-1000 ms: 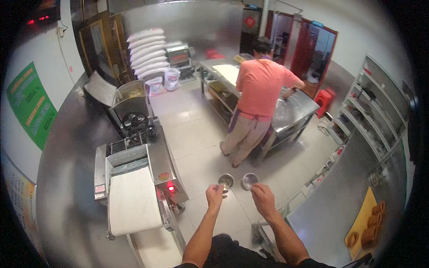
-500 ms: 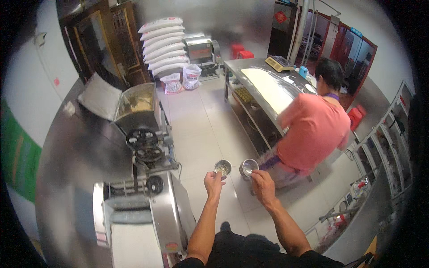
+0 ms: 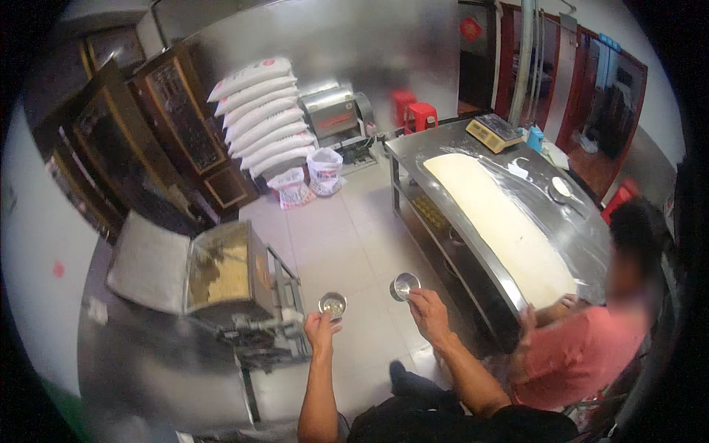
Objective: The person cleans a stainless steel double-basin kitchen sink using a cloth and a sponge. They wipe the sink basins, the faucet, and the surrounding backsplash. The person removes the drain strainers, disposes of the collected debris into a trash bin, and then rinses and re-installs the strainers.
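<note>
My left hand (image 3: 322, 327) holds a small round metal cup (image 3: 332, 303) by its rim, with yellowish stuff inside. In my right hand (image 3: 428, 314) is a second small metal cup (image 3: 405, 285), shiny inside and tilted a little. Both cups hang at chest height over the tiled floor (image 3: 347, 236), a hand's width apart. A dough mixing machine (image 3: 225, 277) with an open tub stands just left of my left hand. To my right a person in a pink shirt (image 3: 583, 354) leans on a steel table (image 3: 583, 229) that carries a long sheet of pale dough (image 3: 498, 221).
Stacked white flour sacks (image 3: 262, 122) and two small bags (image 3: 310, 177) lie at the back by a wooden cabinet (image 3: 181, 125). A scale (image 3: 498, 131) sits at the table's far end. Red stools (image 3: 413, 114) stand by a doorway. A steel counter (image 3: 148, 369) lies at lower left.
The view has swung further along the room: the mixer and long table now lie closer, and the person in pink is at my right. Both hands keep their cups, held in front.
</note>
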The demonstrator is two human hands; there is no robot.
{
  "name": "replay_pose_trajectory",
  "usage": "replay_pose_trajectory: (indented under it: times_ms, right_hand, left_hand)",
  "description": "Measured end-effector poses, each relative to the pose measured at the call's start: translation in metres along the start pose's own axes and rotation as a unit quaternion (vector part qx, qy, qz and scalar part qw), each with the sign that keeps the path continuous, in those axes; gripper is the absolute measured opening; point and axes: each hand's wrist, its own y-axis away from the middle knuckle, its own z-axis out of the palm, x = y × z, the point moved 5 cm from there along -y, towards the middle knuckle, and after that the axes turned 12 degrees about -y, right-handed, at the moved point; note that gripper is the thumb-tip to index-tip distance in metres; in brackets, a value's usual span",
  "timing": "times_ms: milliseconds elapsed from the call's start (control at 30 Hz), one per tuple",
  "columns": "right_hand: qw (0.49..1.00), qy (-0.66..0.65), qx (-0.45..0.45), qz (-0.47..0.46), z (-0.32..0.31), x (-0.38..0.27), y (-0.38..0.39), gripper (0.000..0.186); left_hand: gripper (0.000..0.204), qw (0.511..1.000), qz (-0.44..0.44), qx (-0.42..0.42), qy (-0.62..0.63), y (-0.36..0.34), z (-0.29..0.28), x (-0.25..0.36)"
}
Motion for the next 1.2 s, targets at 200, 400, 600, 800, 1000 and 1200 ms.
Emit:
replay_pose_trajectory:
  times_ms: [200, 400, 600, 800, 1000, 1200]
  right_hand:
    - [0.999, -0.029, -0.024, 0.003, 0.106, 0.095, -0.181, 0.02]
    - [1.0, 0.0, -0.02, 0.016, 0.209, 0.202, -0.34, 0.018]
    - [0.997, 0.064, 0.013, 0.034, 0.285, 0.297, -0.509, 0.02]
    - [0.992, 0.088, 0.057, 0.068, 0.325, 0.389, -0.67, 0.023]
    - [0.986, 0.082, 0.108, 0.094, 0.37, 0.539, -0.792, 0.024]
    - [0.98, 0.078, 0.117, 0.144, 0.392, 0.679, -0.925, 0.02]
  left_hand:
    - [0.022, 1.0, -0.011, 0.015, -0.002, -0.186, 0.028, 0.063]
    - [0.028, 0.999, -0.012, -0.049, -0.01, -0.411, 0.105, 0.098]
    - [0.041, 0.986, -0.026, -0.162, -0.016, -0.629, 0.229, 0.164]
    - [0.052, 0.967, -0.056, -0.246, -0.036, -0.814, 0.356, 0.228]
    - [0.055, 0.95, -0.062, -0.297, -0.068, -0.98, 0.491, 0.252]
    - [0.057, 0.934, -0.043, -0.341, -0.099, -1.127, 0.613, 0.292]
